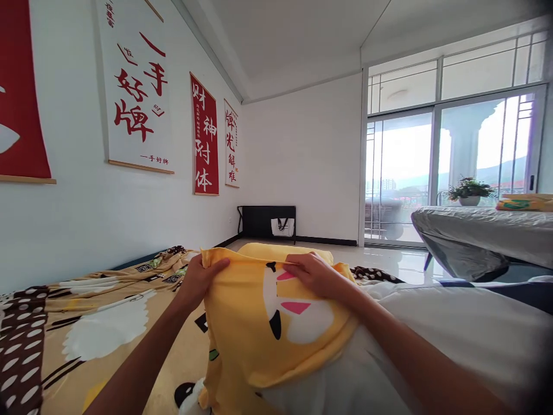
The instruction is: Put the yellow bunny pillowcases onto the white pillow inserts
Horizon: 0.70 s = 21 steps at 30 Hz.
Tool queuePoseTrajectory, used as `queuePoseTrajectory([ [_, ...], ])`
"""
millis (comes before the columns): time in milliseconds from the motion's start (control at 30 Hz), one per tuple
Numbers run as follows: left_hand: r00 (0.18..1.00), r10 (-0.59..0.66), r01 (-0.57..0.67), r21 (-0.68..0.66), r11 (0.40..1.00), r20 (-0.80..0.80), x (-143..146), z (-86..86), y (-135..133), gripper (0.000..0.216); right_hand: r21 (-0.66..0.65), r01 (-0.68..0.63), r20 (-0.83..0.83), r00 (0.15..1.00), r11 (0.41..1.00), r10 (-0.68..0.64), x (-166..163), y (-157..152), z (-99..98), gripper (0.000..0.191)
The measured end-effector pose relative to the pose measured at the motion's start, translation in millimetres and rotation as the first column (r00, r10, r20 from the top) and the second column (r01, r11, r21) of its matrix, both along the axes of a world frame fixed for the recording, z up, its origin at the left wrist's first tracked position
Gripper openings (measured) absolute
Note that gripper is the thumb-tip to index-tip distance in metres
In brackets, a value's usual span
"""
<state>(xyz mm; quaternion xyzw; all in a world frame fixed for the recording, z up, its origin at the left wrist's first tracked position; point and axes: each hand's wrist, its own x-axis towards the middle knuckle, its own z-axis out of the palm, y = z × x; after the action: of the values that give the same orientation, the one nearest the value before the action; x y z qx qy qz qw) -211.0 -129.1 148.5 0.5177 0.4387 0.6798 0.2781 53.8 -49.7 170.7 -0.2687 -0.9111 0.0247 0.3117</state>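
Note:
A soft yellow cloth (242, 311) with a white, pink and black cartoon print is stretched between my two hands above the bed. Its upper left corner is pinched between the thumb and fingers of my left hand (196, 282). My right hand (311, 274) grips the top edge further right, fingers closed over the fabric. The lower part hangs in folds and droops toward me. Whether it is a garment or a cover, I cannot tell. Behind it lies more yellow fabric (276, 252), partly hidden.
A tan patterned blanket (164, 346) spreads across the bed at left, and white bedding (466, 328) lies at right. A covered table (475, 227) stands by the glass doors (400, 173). A black folded frame (259, 222) with a white bag (282, 227) leans at the far wall.

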Motion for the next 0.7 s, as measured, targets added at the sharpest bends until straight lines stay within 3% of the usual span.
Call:
queuePoseTrajectory([
  [167, 0.950, -0.292, 0.281, -0.102, 0.954, -0.110, -13.0, 7.6, -14.8, 0.035, 0.067, 0.058, -0.036, 0.998, 0.996, -0.056, 19.1, -0.4, -0.4, 0.042],
  [267, 0.878, -0.448, 0.450, -0.033, 0.893, -0.169, -31.3, 6.6, -19.8, 0.037, 0.087, 0.056, -0.047, 0.998, 0.995, -0.052, 24.0, 3.3, -4.5, 0.043],
  [367, 0.800, -0.589, 0.597, 0.048, 0.801, -0.117, -49.9, -0.2, -18.7, 0.043, 0.096, 0.074, -0.049, 0.996, 0.993, -0.070, 23.5, 5.1, -8.0, 0.044],
  [467, 0.873, -0.487, 0.487, 0.013, 0.873, -0.039, -54.5, -7.1, -14.6, 0.029, 0.085, 0.089, -0.041, 0.995, 0.992, -0.086, 20.7, 4.2, -8.2, 0.045],
  [533, 0.912, -0.390, 0.385, -0.063, 0.921, -0.126, -49.6, -9.4, -12.5, 0.022, 0.080, 0.092, -0.034, 0.995, 0.992, -0.090, 19.5, 3.6, -7.4, 0.045],
  [700, 0.786, -0.293, 0.314, -0.057, 0.948, -0.545, -33.4, -9.9, -12.3, 0.021, 0.075, 0.111, -0.034, 0.993, 0.991, -0.109, 20.0, 7.5, -8.5, 0.046],
])
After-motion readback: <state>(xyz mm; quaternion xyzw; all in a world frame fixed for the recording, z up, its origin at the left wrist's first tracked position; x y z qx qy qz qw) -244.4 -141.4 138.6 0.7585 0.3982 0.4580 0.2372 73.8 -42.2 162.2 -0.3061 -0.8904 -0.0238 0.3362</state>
